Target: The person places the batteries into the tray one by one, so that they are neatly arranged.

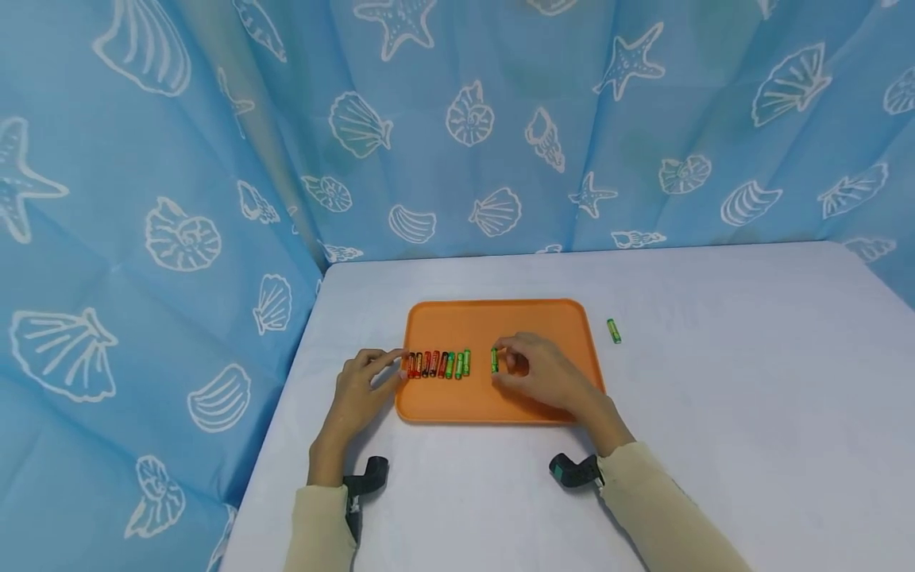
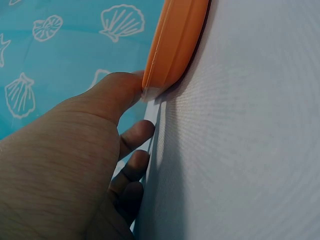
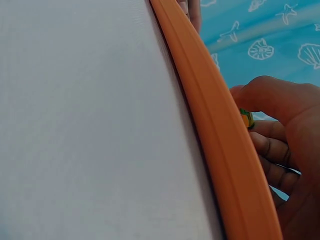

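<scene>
In the head view a row of red-and-black and green batteries lies side by side on the orange tray. My left hand is at the tray's left rim, thumb and index fingertips right at the leftmost battery's ends. In the left wrist view its thumb overlaps the rim. My right hand pinches a green battery by its ends, between thumb and index finger, over the tray to the right of the row. The right wrist view shows part of this battery behind the rim.
Another green battery lies on the white-covered table, right of the tray. A blue curtain with white shell prints hangs along the back and left. Each wrist wears a black camera mount.
</scene>
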The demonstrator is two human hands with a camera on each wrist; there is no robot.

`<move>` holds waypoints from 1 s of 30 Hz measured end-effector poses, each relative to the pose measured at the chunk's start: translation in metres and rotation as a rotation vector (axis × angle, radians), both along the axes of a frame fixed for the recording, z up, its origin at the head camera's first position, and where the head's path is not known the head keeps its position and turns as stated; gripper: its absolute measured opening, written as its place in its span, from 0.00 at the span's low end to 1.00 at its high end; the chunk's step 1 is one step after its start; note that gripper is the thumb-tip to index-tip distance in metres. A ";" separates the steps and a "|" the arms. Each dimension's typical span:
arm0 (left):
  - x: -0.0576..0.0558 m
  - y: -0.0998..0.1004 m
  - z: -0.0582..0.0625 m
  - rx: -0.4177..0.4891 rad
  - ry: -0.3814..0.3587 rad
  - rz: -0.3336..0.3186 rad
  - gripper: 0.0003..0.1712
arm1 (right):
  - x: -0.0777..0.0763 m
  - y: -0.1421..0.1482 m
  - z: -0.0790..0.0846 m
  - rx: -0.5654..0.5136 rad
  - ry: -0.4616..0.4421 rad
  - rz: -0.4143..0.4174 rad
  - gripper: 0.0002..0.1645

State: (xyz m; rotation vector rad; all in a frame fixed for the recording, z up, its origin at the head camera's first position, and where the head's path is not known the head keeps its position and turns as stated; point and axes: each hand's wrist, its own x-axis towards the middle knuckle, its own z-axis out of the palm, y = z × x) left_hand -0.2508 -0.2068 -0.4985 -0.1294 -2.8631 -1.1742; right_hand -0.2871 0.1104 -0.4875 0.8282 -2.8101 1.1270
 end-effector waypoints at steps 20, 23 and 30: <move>0.002 0.001 -0.004 -0.014 0.000 0.031 0.24 | 0.001 -0.013 -0.003 -0.029 0.058 0.021 0.23; 0.003 0.002 -0.004 -0.009 0.003 0.030 0.24 | 0.000 -0.015 -0.004 -0.017 0.051 0.018 0.22; 0.002 0.001 -0.003 -0.014 0.005 0.029 0.23 | -0.002 -0.021 -0.006 -0.011 0.049 0.032 0.21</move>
